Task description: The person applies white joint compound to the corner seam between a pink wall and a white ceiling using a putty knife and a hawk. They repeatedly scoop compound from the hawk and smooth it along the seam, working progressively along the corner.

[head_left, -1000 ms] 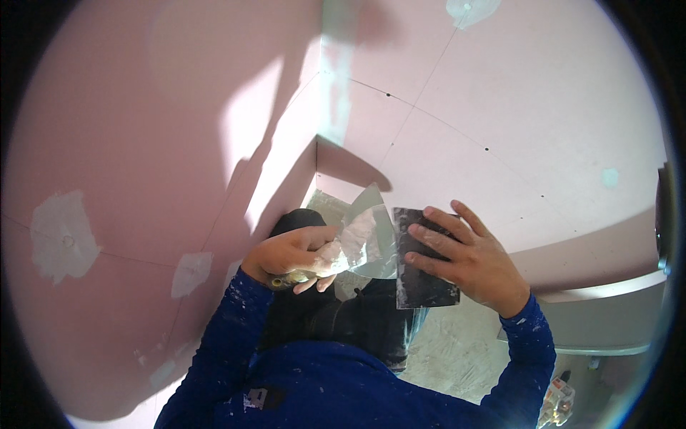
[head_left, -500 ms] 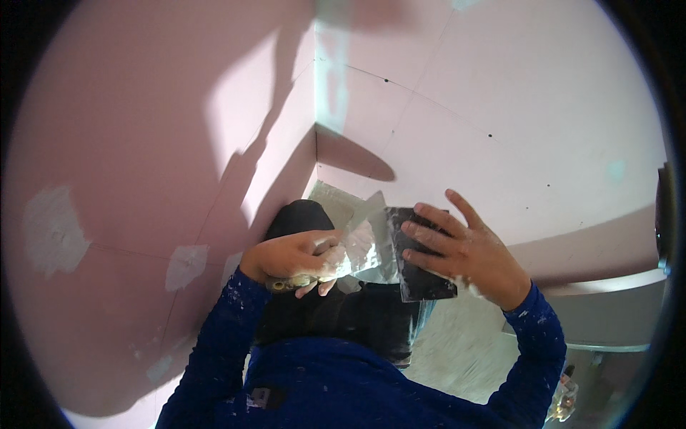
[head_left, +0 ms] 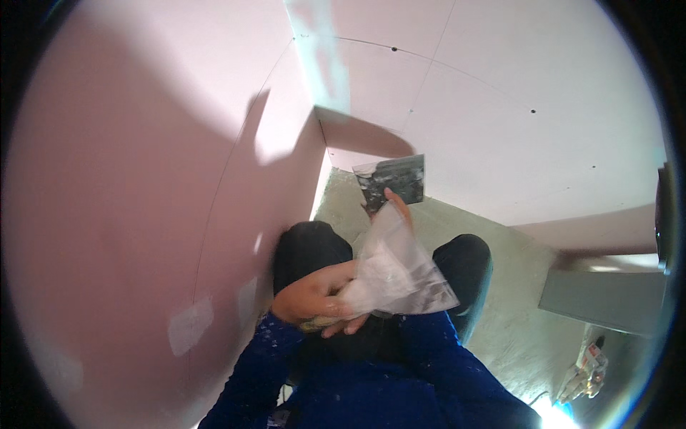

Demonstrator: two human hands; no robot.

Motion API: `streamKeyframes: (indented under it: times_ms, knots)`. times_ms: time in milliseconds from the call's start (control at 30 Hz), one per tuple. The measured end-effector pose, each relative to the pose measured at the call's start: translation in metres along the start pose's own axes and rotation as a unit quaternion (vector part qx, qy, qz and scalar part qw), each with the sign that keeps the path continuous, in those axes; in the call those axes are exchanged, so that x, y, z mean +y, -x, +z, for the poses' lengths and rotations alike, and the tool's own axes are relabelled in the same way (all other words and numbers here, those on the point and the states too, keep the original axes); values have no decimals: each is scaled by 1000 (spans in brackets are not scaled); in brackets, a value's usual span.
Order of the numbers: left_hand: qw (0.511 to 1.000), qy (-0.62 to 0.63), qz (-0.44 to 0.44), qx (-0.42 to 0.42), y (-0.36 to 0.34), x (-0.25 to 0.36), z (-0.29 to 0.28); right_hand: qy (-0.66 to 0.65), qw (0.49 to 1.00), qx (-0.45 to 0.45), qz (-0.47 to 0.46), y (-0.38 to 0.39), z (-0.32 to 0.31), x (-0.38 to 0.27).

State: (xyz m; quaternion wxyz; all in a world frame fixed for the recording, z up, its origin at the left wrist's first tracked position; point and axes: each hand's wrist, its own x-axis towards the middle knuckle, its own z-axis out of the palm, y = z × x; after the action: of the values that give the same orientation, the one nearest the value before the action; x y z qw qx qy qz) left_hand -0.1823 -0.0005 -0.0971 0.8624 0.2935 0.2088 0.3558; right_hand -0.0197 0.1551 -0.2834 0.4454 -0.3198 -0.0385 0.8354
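Note:
My left hand (head_left: 313,294) is closed round the yellowish handle of a wide putty knife, and its broad blade (head_left: 404,275) fans out to the right over my lap. The blade is smeared by motion and looks whitish. Beyond it, my right hand (head_left: 400,204) grips the near edge of a dark square plate (head_left: 400,179) with pale smears, close to the wall corner. Much of that hand lies behind the blade. Its fingers show only in part.
Pink boarded walls meet at a corner, where a pale green strip (head_left: 321,61) runs down. White patches (head_left: 191,327) mark the left wall. My knees (head_left: 461,264) are bent over a dusty concrete floor (head_left: 493,314). A grey panel (head_left: 597,300) and a plastic bag (head_left: 586,375) are at the right.
My right hand has carried the dark plate forward and left, toward the corner. The putty knife has swung round in my left hand, its blade now nearer me. The view has shifted too.

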Motion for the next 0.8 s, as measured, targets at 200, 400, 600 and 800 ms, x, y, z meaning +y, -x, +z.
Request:
streamKeyframes:
  times_ms: [200,400,600,800]
  knots:
    - [999,41,14,1,-82,9,-28,-224,974,8,-20,-106,-37,107]
    - [998,18,-32,47,-94,-19,-61,-258,958,113,-46,-181,-65,165]
    - [997,41,-66,21,-99,-17,-67,-38,970,170,-171,-211,-57,192]
    - [996,23,-80,19,-98,-17,-62,57,947,92,-301,-219,-24,188]
